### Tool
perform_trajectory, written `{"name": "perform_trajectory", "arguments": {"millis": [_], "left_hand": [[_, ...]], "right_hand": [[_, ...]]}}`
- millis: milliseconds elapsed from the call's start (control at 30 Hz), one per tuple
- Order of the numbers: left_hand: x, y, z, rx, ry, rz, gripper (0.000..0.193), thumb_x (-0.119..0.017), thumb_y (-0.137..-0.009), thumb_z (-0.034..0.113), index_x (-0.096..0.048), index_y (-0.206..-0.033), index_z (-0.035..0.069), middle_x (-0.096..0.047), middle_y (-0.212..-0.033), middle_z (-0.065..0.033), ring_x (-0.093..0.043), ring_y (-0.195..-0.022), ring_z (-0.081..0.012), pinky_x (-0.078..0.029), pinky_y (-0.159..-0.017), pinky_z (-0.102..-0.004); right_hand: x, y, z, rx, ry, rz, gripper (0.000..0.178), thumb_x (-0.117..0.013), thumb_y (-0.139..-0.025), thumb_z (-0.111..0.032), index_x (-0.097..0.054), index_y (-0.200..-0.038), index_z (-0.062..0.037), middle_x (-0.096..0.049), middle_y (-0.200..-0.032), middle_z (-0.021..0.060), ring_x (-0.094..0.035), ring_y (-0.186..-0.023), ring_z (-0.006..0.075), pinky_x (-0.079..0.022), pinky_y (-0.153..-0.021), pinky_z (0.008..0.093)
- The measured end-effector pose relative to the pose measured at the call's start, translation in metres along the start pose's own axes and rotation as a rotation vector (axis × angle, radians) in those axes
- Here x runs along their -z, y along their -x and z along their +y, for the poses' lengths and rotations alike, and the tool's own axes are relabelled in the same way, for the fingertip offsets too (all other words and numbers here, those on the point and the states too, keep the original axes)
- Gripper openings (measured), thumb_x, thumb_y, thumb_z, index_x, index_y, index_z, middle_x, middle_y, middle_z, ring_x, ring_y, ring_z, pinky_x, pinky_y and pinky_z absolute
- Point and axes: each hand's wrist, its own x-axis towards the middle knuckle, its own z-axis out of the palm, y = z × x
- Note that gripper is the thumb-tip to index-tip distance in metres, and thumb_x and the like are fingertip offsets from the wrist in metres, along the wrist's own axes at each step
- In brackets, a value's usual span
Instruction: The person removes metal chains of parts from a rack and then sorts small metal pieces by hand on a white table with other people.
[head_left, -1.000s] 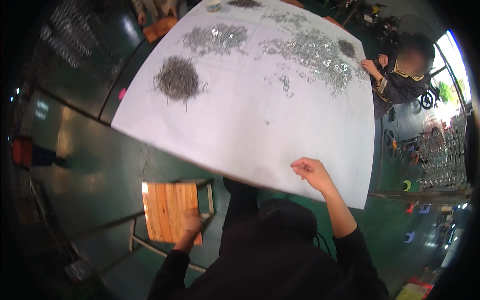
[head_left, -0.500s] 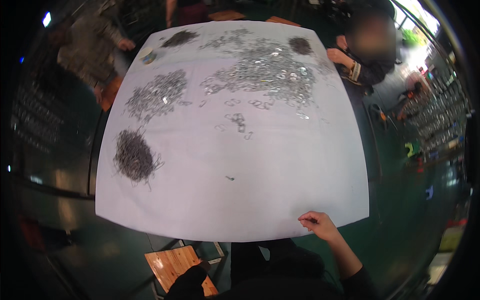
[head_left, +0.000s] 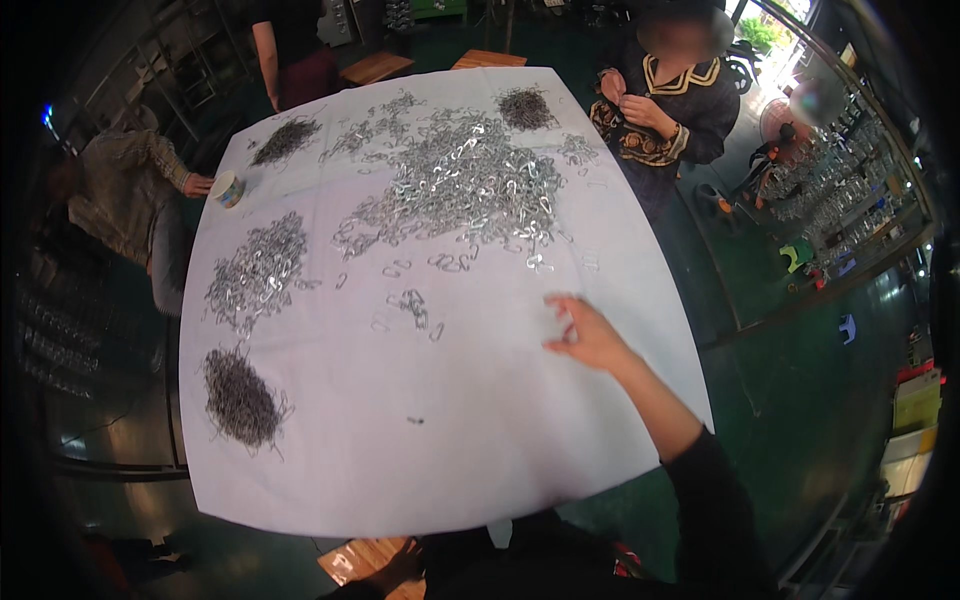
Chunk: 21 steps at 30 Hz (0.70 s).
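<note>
Over the right half of the white-covered table (head_left: 500, 440), my right hand (head_left: 588, 338) reaches out with thumb and fingers apart, holding nothing I can see. Just beyond its fingertips lies a bright metal hook (head_left: 539, 263), at the near edge of a big spread of shiny silver hook-shaped pieces (head_left: 470, 180). A few loose hooks (head_left: 412, 306) lie left of the hand. Low in the picture, my left hand (head_left: 408, 558) is by a wooden stool (head_left: 355, 562), dark and partly hidden by the table edge, so its fingers do not show clearly.
At the left are a smaller heap of silver hooks (head_left: 258, 270) and a dark heap of thin wire pieces (head_left: 242, 400). Two more dark heaps (head_left: 525, 108) lie at the far side. A paper cup (head_left: 227, 190) stands at the left edge. People (head_left: 670, 110) are around the table.
My right hand has moved forward from the near table edge toward the silver hooks, and its fingers have spread. The view has shifted, so the table appears lower and further left.
</note>
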Motion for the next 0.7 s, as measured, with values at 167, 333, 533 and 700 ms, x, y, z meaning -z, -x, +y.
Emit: {"name": "perform_trajectory", "arguments": {"millis": [167,333,533,700], "left_hand": [[0.046,0.047,-0.013,0.024,0.121,-0.064,0.028,-0.060,-0.072,0.028,-0.065,-0.099,0.023,-0.060,-0.100,-0.0058,-0.051,-0.097,-0.0273,-0.035,-0.083,-0.0425],[0.075,0.084,-0.031,0.069,0.195,-0.098,0.026,-0.061,-0.071,0.026,-0.066,-0.096,0.024,-0.062,-0.096,-0.0054,-0.054,-0.093,-0.0261,-0.040,-0.080,-0.0405],[0.083,0.105,-0.050,0.171,0.228,-0.149,0.025,-0.062,-0.069,0.024,-0.068,-0.094,0.025,-0.065,-0.091,-0.0050,-0.058,-0.088,-0.0247,-0.045,-0.076,-0.0380],[0.150,0.087,-0.017,0.002,0.159,-0.035,0.029,-0.054,-0.079,0.033,-0.065,-0.099,0.015,-0.063,-0.080,-0.0141,-0.060,-0.077,-0.0292,-0.047,-0.068,-0.0408]], "right_hand": [[0.037,-0.184,-0.001,-0.030,0.296,0.153,0.098,-0.082,-0.053,-0.026,-0.025,-0.134,-0.0246,-0.018,-0.137,0.0167,-0.032,-0.121,0.0399,-0.037,-0.095,0.0436],[0.034,-0.281,0.000,-0.247,0.482,0.146,0.107,-0.084,-0.048,-0.030,-0.022,-0.135,-0.0313,-0.006,-0.143,0.0164,-0.018,-0.126,0.0468,-0.032,-0.099,0.0494],[0.021,-0.310,0.008,-0.192,0.678,0.202,0.084,-0.082,-0.049,-0.024,-0.042,-0.123,-0.0284,-0.027,-0.134,0.0092,-0.030,-0.121,0.0389,-0.043,-0.090,0.0470],[-0.004,-0.280,0.010,0.008,0.725,0.352,0.048,-0.074,-0.058,-0.017,-0.054,-0.101,-0.0222,-0.041,-0.112,0.0057,-0.042,-0.107,0.0317,-0.048,-0.081,0.0408]]}}
